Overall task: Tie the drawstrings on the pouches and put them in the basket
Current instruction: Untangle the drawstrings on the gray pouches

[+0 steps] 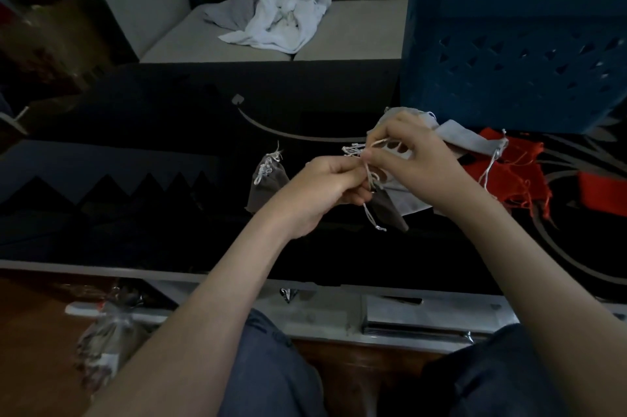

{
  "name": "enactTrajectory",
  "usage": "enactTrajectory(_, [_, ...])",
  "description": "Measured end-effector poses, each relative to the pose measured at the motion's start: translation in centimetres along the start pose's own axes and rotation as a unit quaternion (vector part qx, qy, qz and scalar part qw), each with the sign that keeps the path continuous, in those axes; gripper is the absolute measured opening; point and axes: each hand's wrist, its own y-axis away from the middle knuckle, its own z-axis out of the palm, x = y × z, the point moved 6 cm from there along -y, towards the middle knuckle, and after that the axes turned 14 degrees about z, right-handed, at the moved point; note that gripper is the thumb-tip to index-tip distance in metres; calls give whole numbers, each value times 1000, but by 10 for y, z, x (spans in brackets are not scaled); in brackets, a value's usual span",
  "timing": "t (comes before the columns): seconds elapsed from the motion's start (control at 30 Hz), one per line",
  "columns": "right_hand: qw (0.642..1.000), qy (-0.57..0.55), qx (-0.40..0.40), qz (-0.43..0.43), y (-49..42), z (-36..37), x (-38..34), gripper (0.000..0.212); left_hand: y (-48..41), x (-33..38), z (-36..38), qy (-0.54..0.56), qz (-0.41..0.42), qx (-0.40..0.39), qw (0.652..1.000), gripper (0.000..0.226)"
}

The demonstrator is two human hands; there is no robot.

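Observation:
My left hand (327, 184) and my right hand (412, 152) meet above the dark table, both pinching the white drawstring (368, 175) of a brown-grey pouch (386, 209) that hangs just below them. A second brown-grey pouch (268, 180) lies to the left, its white string knotted at the top. Light grey pouches (458, 140) lie behind my right hand, and red pouches (509, 172) lie further right. The blue perforated basket (509, 53) stands at the back right of the table.
The dark patterned table (152, 162) has its near edge above my knees. A sofa behind it holds crumpled white and grey cloths (281, 16). A dark box (51, 36) stands at the back left. A clear plastic bag (105, 338) lies on the floor at lower left.

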Motion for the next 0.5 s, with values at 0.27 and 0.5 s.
enactTrajectory(0.27, [996, -81, -14, 46, 1, 0, 1, 10, 1, 6, 2, -84, 36, 14, 996, 29])
enactTrajectory(0.5, [988, -97, -75, 98, 6, 9, 3, 37, -1, 5, -8, -36, 41, 97, 994, 25])
